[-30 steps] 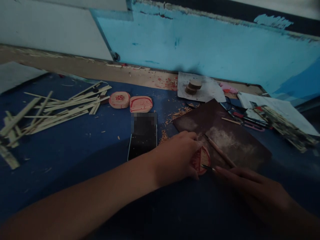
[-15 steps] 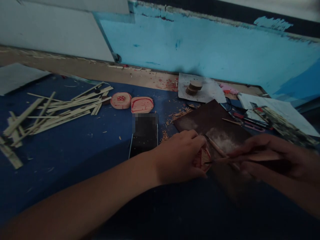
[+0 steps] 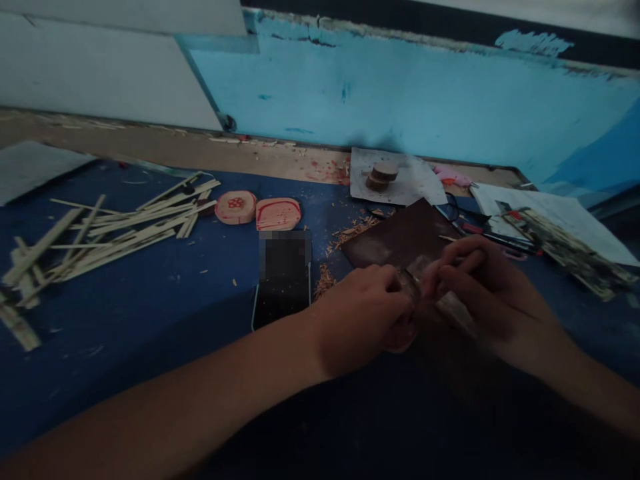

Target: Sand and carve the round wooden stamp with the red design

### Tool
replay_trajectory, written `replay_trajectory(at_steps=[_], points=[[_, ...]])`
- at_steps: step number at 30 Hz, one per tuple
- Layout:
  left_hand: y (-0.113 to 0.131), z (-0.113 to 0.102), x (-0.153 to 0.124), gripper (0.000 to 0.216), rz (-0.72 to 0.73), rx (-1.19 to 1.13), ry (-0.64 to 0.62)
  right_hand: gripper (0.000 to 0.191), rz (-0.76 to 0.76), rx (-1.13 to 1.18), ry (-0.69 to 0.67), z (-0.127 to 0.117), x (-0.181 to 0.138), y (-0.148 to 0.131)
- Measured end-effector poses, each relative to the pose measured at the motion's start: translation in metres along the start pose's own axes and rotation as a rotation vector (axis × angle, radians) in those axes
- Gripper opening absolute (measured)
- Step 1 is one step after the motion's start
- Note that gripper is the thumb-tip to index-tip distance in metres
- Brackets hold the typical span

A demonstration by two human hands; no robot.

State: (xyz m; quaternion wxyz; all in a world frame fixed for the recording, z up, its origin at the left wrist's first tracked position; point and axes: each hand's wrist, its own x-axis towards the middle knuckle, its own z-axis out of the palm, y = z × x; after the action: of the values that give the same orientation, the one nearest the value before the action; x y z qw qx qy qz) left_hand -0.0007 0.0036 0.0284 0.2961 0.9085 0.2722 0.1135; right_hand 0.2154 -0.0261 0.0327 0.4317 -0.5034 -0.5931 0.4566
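My left hand point(image 3: 363, 317) is closed around a small wooden block point(image 3: 400, 339) with red markings, and its fingers cover most of it. Close on its right, my right hand point(image 3: 485, 293) is closed on a thin, wooden-handled carving tool point(image 3: 471, 261). The tool's tip is hidden near the block, so I cannot tell whether it touches. Under and behind both hands lies a dark brown board point(image 3: 395, 233) with pale dust on it. Reddish-brown shavings point(image 3: 325, 280) are scattered along the board's left side.
A phone point(image 3: 285, 287) lies left of my hands. Behind it are a round red-marked wooden piece point(image 3: 236, 207) and a squarish one point(image 3: 279, 214). Bamboo strips point(image 3: 125, 223) spread leftward. Two stacked wooden discs point(image 3: 383, 177) sit on paper point(image 3: 423, 183); tools point(image 3: 500, 241) lie right.
My right hand has moved left and up, closer to my left hand, and turned with the carving tool. My left hand stays on the block. The view has shifted slightly.
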Motion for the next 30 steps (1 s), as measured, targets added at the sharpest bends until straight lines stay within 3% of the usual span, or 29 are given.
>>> replay_trajectory(at_steps=[5, 10, 17, 22, 25, 27, 30], points=[[0.005, 0.001, 0.0, 0.024, 0.006, 0.112, 0.003, 0.012, 0.01, 0.021, 0.022, -0.003, -0.008, 0.0], [0.002, -0.002, 0.003, 0.021, 0.022, 0.108, -0.022, 0.01, 0.049, -0.094, -0.071, -0.012, -0.017, -0.009], [0.003, -0.008, 0.007, 0.019, -0.1, 0.06, -0.048, 0.018, 0.172, -0.052, 0.063, -0.016, -0.023, -0.006], [-0.002, -0.01, 0.002, 0.014, -0.153, -0.001, 0.105, 0.022, 0.179, -0.009, 0.116, -0.014, -0.022, -0.009], [-0.003, -0.013, -0.003, 0.019, -0.128, 0.008, 0.168, 0.015, 0.17, 0.127, 0.054, -0.006, -0.017, -0.012], [-0.002, -0.015, -0.006, 0.033, -0.092, 0.007, 0.115, 0.018, 0.154, 0.266, -0.056, 0.003, -0.01, -0.013], [0.0, -0.015, -0.009, 0.075, -0.066, 0.069, 0.001, 0.045, 0.133, 0.422, -0.182, 0.019, 0.001, -0.016]])
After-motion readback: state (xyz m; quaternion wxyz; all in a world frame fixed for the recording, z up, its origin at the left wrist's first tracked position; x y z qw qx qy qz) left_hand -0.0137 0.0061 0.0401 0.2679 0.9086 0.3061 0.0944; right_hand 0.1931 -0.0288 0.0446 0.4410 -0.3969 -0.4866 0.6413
